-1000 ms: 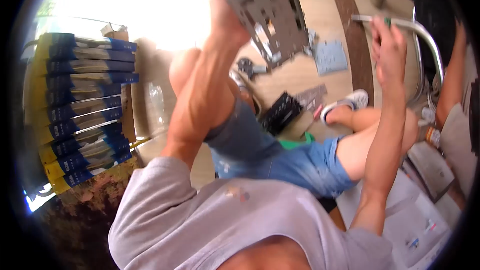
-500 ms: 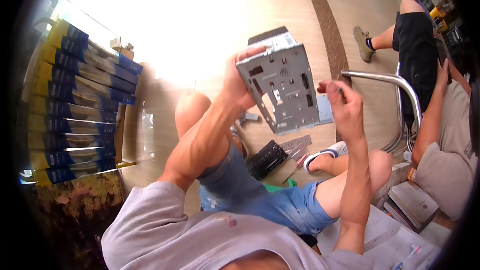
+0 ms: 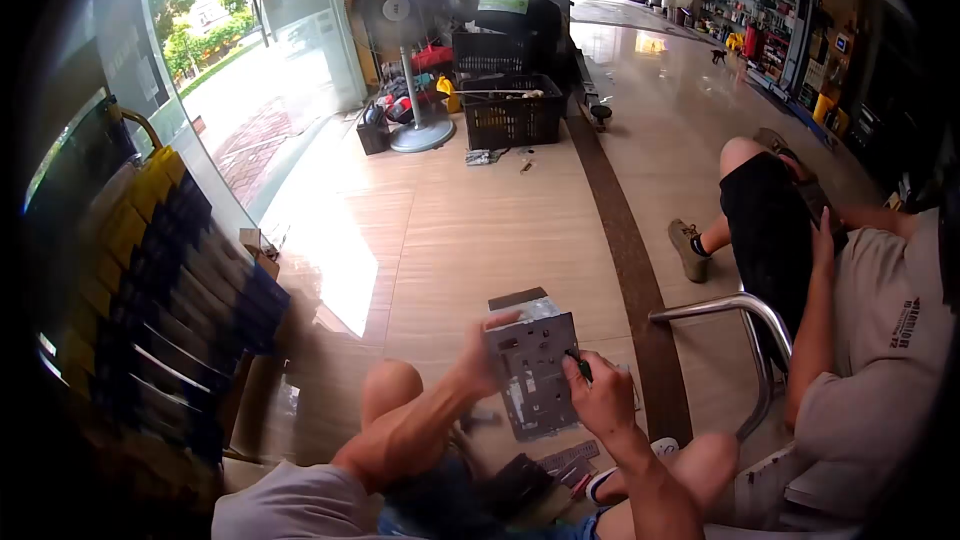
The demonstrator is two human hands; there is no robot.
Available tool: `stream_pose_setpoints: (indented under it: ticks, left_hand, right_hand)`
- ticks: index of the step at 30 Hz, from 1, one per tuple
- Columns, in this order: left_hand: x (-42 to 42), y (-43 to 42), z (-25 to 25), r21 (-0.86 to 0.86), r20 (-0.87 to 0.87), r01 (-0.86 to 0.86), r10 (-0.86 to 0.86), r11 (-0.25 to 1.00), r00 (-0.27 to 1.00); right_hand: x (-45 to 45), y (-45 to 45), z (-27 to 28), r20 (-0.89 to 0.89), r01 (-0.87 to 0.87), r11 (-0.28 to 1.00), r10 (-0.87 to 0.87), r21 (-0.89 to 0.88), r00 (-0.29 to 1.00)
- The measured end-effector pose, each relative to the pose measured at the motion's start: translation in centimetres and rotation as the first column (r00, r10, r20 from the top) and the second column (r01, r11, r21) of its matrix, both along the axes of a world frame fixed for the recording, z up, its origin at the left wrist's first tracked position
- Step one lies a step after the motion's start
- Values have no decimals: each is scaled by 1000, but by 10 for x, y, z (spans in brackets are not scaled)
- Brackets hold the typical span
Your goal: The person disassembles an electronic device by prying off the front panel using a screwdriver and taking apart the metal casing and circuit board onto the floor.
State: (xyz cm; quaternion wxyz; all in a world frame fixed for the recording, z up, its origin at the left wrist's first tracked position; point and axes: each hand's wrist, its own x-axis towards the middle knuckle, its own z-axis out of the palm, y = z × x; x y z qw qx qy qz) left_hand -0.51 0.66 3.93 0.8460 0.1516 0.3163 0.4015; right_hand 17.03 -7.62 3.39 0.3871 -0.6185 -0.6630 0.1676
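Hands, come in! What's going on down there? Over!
Left hand: gripping gray metal unit. Right hand: small tool at unit's face. Nothing visibly in the way.

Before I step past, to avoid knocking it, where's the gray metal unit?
In the head view, the gray metal unit is low, slightly right of centre, between the left hand, gripping its left side, and the right hand.

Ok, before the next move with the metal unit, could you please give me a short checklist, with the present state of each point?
1. Left hand gripping the metal unit: ok.
2. Right hand holding the small tool: ok.
3. Tool tip properly seated: cannot tell, too small to see.
4. Floor below free of loose parts: not ok, a black part lies there.
5. Neighbour's hand away from the unit: ok.
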Motion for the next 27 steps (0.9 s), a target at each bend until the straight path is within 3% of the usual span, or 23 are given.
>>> stream_pose_setpoints:
  ticks: [5,13,18,21,24,27]
  left_hand:
    - [-2,18,-46,-20,126,132,-129,991,984]
    - [14,19,-35,34,161,89,-94,995,982]
    - [19,14,-23,-25,149,112,-107,993,983]
    - [20,14,-31,-18,131,135,-131,991,983]
    - [19,14,-36,-34,137,159,-153,987,979]
    - [17,12,-39,-34,155,163,-156,986,975]
  right_hand:
    - [8,-6,-9,100,8,1000,-7,-5,995]
    - [10,5,-12,44,114,992,-116,62,992]
    - [11,12,-23,22,138,977,-143,165,989]
    - [11,13,-21,20,142,975,-148,173,989]
    - [8,11,-16,-60,121,992,-118,38,991]
    - [8,13,-27,-17,125,989,-124,83,992]
